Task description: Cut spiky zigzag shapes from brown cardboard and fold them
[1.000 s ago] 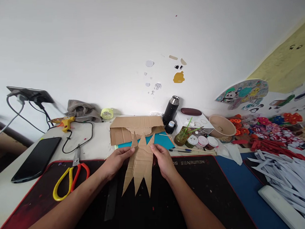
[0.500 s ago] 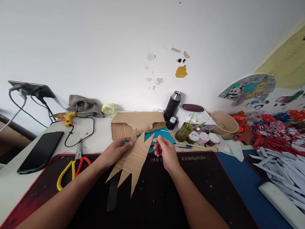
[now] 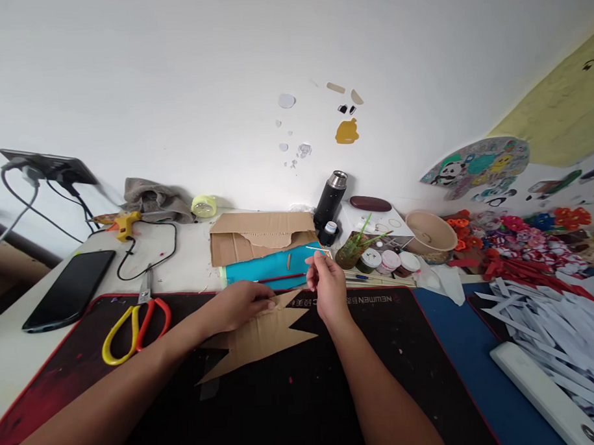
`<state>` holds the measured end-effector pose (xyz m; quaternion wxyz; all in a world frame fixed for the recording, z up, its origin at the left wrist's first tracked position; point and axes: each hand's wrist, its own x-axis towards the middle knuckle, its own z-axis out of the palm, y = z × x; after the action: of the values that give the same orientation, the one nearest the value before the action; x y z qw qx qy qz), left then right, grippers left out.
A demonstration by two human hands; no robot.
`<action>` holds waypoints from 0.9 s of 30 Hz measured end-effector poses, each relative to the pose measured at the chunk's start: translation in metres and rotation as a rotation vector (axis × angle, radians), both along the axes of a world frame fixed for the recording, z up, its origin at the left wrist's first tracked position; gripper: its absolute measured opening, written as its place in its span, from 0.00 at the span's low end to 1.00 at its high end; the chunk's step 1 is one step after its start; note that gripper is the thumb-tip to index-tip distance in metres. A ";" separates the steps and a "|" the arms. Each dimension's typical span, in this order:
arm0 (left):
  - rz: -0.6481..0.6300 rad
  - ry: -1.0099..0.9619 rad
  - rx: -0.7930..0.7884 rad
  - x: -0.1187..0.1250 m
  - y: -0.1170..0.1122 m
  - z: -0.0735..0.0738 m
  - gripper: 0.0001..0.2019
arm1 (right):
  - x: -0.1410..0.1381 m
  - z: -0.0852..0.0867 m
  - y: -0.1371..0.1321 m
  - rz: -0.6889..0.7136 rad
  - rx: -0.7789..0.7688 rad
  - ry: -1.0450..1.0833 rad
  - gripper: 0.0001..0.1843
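Note:
A brown cardboard cutout (image 3: 262,337) with jagged, pointed ends lies low over the black mat. My left hand (image 3: 244,305) grips its upper edge, with thumb and fingers together. To the right of the cutout, my right hand (image 3: 327,283) is raised with its fingers curled in. Whatever those fingers may hold is hidden. A thin pale stick (image 3: 317,248) shows just above its fingertips. Behind both hands, a teal sheet (image 3: 264,269) lies partly under a torn cardboard piece (image 3: 262,222). A dark ruler-like strip (image 3: 209,389) pokes out below the cutout.
Scissors (image 3: 137,325) with yellow and red handles lie left of my left arm, near a phone (image 3: 70,290) and a yellow glue gun (image 3: 124,225). A black flask (image 3: 331,198), paint jars (image 3: 390,261) and a bowl (image 3: 431,234) stand behind. Paper strips (image 3: 539,324) pile at right.
The cutout has turned and come down closer to the mat, its points now facing right and lower left. My left hand moved slightly down and right with it. The teal sheet shows more.

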<state>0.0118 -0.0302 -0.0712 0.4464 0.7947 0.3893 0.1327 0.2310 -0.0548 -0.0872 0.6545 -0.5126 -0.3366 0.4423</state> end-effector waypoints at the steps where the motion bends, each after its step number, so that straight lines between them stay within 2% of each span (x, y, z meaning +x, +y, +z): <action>1: -0.024 0.027 0.027 0.004 0.000 -0.001 0.14 | 0.001 0.000 0.000 0.011 -0.008 -0.003 0.30; 3: -0.050 0.063 0.089 0.012 -0.001 -0.002 0.12 | 0.004 -0.002 0.001 0.071 -0.036 -0.052 0.29; 7: -0.032 0.027 0.176 0.018 -0.001 -0.003 0.13 | 0.009 -0.009 0.001 0.236 -0.058 -0.436 0.23; 10: 0.037 0.026 0.261 0.009 0.000 -0.002 0.17 | 0.011 -0.013 0.000 0.267 -0.063 -0.857 0.13; 13: 0.120 0.039 0.289 -0.010 0.003 0.003 0.19 | 0.013 -0.016 0.000 0.311 -0.103 -1.175 0.09; 19: 0.242 0.046 0.240 -0.060 0.002 0.005 0.23 | 0.013 -0.021 0.005 0.387 -0.182 -1.327 0.09; 23: 0.336 0.057 0.261 -0.081 -0.011 0.007 0.22 | 0.009 -0.022 0.008 0.383 -0.203 -1.367 0.06; 25: 0.304 0.065 0.295 -0.083 -0.022 0.008 0.21 | 0.008 -0.023 0.010 0.381 -0.204 -1.370 0.05; 27: 0.208 0.069 0.324 -0.080 -0.035 0.006 0.21 | 0.008 -0.023 0.010 0.375 -0.201 -1.370 0.05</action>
<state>-0.0684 -0.0654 -0.0651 0.2830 0.8157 0.4580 0.2115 0.2386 -0.0451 -0.1107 0.1586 -0.6664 -0.7119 0.1548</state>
